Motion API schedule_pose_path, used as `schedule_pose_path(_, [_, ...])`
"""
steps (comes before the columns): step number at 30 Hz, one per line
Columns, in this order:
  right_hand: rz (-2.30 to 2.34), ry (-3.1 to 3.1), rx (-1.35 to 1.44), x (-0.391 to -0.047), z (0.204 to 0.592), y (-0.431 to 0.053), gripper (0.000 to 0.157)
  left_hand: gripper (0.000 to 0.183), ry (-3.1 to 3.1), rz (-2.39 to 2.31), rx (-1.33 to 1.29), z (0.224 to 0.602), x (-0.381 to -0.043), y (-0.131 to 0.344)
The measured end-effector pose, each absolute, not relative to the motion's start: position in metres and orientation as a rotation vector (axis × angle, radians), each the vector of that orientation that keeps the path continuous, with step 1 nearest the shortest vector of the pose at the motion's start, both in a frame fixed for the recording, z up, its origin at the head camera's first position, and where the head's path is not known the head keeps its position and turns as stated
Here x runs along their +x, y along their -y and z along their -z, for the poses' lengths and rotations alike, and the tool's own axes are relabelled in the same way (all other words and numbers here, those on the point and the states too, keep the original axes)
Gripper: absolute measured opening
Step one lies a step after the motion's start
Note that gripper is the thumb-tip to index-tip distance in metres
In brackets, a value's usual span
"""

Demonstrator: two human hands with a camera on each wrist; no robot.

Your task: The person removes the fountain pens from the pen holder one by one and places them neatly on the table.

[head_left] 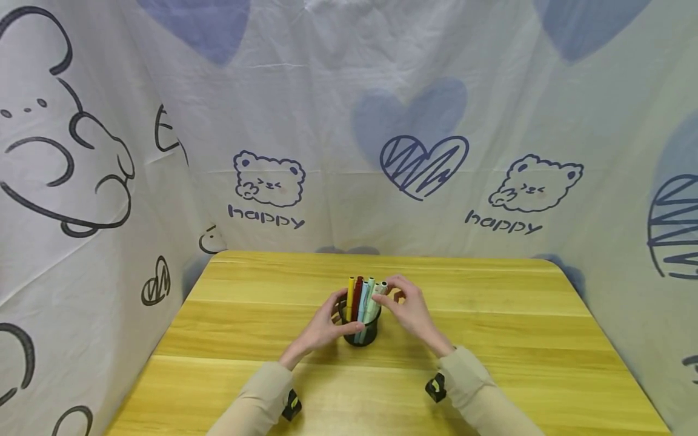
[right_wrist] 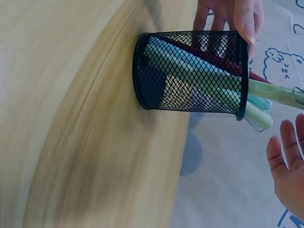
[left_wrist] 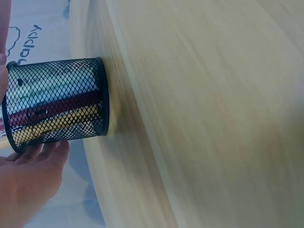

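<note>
A black mesh pen holder [head_left: 360, 333] stands upright on the wooden table, filled with several pens. My left hand [head_left: 327, 324] grips it near the rim, thumb in front and fingers around the left side, as the left wrist view also shows. Among the pens are a yellow pen [head_left: 351, 297], a dark red pen [head_left: 357, 298], a light blue pen [head_left: 363, 303] and pale green pens [right_wrist: 275, 91]. My right hand [head_left: 409, 306] is spread around the tops of the green pens. In the right wrist view its fingers [right_wrist: 287, 142] stand apart from the pens; its thumb is out of sight there.
The wooden table [head_left: 491, 339] extends on both sides of the pen holder. A white cloth [head_left: 338, 121] with hearts, bears and writing hangs behind and beside the table. Black wrist devices [head_left: 435, 387] sit by the sleeves.
</note>
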State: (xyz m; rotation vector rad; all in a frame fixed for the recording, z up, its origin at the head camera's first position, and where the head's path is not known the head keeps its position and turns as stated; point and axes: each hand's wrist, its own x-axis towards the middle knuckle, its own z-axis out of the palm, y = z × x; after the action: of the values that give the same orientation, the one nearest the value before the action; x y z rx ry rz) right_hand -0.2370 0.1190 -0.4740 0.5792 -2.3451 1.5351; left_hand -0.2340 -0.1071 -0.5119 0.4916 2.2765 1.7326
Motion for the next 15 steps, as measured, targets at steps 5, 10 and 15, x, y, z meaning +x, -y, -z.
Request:
schedule_pose_path(5, [-1.656, 2.261, 0.567, -0.2339, 0.4722, -0.1217, 0.014, 0.090, -2.272, -1.735, 0.489, 0.5122, -0.2344, 0.1072])
schedule_pose_path(10, [-1.857, 2.188, 0.532, -0.2318, 0.4720, -0.1238, 0.018, 0.090, -2.277, -1.732, 0.481, 0.5124, -0.2344, 0.1072])
schedule_pose_path(15, [-2.004, 2.064, 0.554, -0.2283, 0.4736, -0.1268, 0.022, 0.089, -2.280, -1.729, 0.477, 0.5128, -0.2342, 0.1071])
